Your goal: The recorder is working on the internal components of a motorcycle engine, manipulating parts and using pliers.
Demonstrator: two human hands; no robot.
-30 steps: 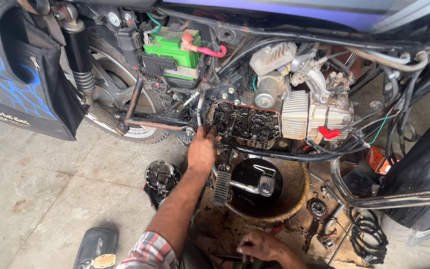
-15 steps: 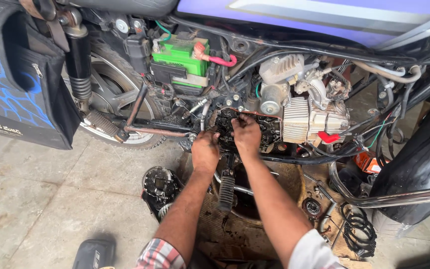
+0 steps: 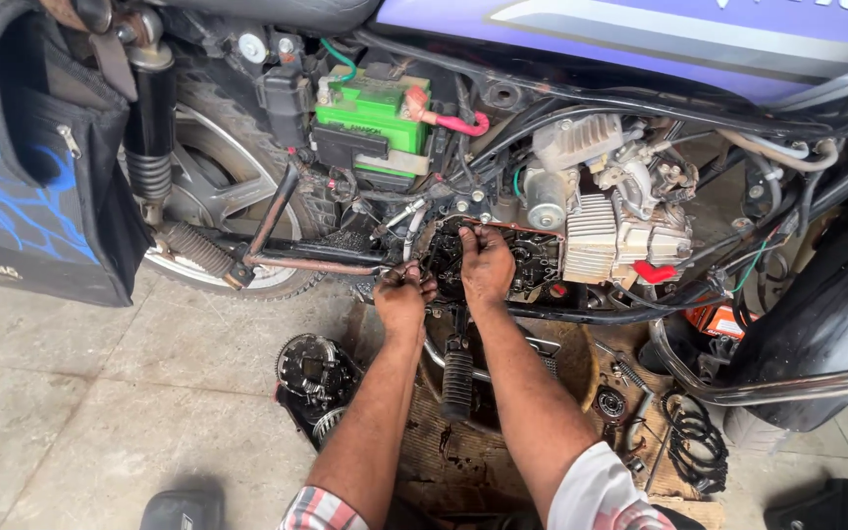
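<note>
Both my hands are at the open crankcase (image 3: pixel 503 260) low on the motorcycle's side — my right hand (image 3: pixel 486 263) lies flat on the oily internals, fingers curled at the top rim, while my left hand (image 3: pixel 402 297) sits just beside it at the case's left edge, pinched shut on something small I cannot make out. The case runs left to right under the finned cylinder (image 3: pixel 593 238). A ribbed footpeg (image 3: pixel 456 383) hangs between my forearms; a removed clutch assembly (image 3: pixel 314 371) lies on the concrete floor (image 3: pixel 100 412).
</note>
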